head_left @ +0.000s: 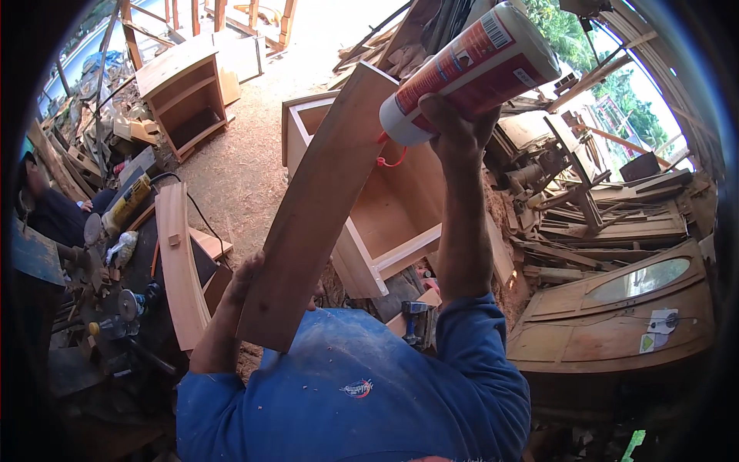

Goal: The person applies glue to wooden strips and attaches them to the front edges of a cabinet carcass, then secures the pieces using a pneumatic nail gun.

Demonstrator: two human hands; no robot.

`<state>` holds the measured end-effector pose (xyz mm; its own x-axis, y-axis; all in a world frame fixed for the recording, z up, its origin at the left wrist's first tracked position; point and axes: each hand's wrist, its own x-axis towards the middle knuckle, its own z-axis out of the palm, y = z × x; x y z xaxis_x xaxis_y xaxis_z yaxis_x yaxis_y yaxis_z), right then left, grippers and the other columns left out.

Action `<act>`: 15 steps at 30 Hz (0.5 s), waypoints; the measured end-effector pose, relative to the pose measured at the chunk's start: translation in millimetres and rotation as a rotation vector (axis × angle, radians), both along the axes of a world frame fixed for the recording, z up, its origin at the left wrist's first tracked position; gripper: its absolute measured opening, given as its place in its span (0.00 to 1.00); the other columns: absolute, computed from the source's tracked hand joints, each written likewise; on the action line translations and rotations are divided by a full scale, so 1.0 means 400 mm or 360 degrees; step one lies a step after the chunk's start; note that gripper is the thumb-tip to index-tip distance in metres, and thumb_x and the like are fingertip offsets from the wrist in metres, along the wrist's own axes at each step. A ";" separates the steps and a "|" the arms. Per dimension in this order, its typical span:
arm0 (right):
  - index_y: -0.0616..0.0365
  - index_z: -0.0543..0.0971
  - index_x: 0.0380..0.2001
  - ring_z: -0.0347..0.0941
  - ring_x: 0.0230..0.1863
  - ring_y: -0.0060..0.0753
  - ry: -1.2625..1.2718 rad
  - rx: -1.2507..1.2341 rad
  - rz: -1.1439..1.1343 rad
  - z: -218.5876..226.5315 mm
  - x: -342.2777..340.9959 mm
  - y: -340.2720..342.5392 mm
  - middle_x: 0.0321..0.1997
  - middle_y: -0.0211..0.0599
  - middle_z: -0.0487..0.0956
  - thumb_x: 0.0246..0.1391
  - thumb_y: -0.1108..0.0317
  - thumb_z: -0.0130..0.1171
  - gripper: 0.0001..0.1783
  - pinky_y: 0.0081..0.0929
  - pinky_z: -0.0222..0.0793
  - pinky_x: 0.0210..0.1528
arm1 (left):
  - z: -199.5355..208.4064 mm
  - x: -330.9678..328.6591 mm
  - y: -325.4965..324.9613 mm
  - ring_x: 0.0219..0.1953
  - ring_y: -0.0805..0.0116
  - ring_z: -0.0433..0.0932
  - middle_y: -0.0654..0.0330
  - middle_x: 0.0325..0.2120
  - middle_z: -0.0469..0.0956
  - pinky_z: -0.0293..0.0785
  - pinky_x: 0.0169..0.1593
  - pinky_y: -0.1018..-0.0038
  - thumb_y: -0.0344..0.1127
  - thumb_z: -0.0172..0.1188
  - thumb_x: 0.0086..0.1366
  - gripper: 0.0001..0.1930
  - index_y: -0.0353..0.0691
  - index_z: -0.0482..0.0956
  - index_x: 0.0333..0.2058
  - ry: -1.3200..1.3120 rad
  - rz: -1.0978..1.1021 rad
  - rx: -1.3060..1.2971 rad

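Observation:
My right hand (460,127) is wrapped around a large white and red glue bottle (493,65). The bottle is tipped with its red nozzle down, close to the right edge of a long wooden board (319,208); whether it touches cannot be told. A red cap (391,160) dangles on a strap beside the nozzle. My left hand (245,279) grips the board near its lower end, its fingers partly hidden behind the wood. The board slants up and away from me. Beneath it stands an open wooden cabinet frame (400,258), partly covered by the board.
A blue clamp (416,323) lies near my right elbow. On my left are a curved wooden piece (181,269), a yellow power tool (127,202) and a cutting disc (129,305). Another cabinet (188,100) stands farther back. A panelled door (616,316) and stacked timber are at right. A person sits far left.

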<state>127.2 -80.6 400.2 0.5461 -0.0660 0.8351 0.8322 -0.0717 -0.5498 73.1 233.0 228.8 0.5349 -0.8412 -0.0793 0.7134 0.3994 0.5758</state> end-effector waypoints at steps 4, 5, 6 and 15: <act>0.61 0.73 0.53 0.82 0.41 0.36 -0.0066 0.0110 -0.0335 -0.002 0.027 -0.025 0.43 0.40 0.81 0.43 0.78 0.68 0.31 0.36 0.81 0.46 | -0.008 0.001 -0.007 0.47 0.38 0.83 0.32 0.56 0.69 0.88 0.41 0.47 0.62 0.67 0.58 0.54 0.28 0.54 0.70 0.0170 -0.0015 -0.0115; 0.61 0.73 0.53 0.82 0.41 0.36 -0.0062 0.0108 -0.0338 -0.003 0.031 -0.036 0.43 0.40 0.81 0.43 0.78 0.68 0.31 0.36 0.81 0.46 | -0.008 0.005 -0.010 0.47 0.38 0.83 0.32 0.56 0.69 0.88 0.41 0.47 0.62 0.67 0.58 0.54 0.28 0.54 0.70 0.0164 -0.0014 -0.0122; 0.61 0.72 0.54 0.82 0.41 0.36 -0.0055 0.0105 -0.0321 -0.005 0.034 -0.048 0.42 0.40 0.81 0.43 0.78 0.68 0.31 0.38 0.82 0.46 | -0.006 0.009 -0.012 0.47 0.38 0.83 0.32 0.56 0.69 0.88 0.41 0.46 0.62 0.67 0.59 0.54 0.28 0.54 0.70 0.0157 -0.0014 -0.0128; 0.58 0.68 0.60 0.82 0.40 0.45 0.0064 0.0221 0.0019 -0.099 -0.003 -0.030 0.41 0.47 0.80 0.46 0.75 0.68 0.36 0.46 0.83 0.46 | -0.055 0.045 -0.042 0.49 0.37 0.81 0.30 0.60 0.65 0.87 0.43 0.43 0.63 0.65 0.60 0.54 0.29 0.52 0.71 0.0182 -0.0119 -0.0270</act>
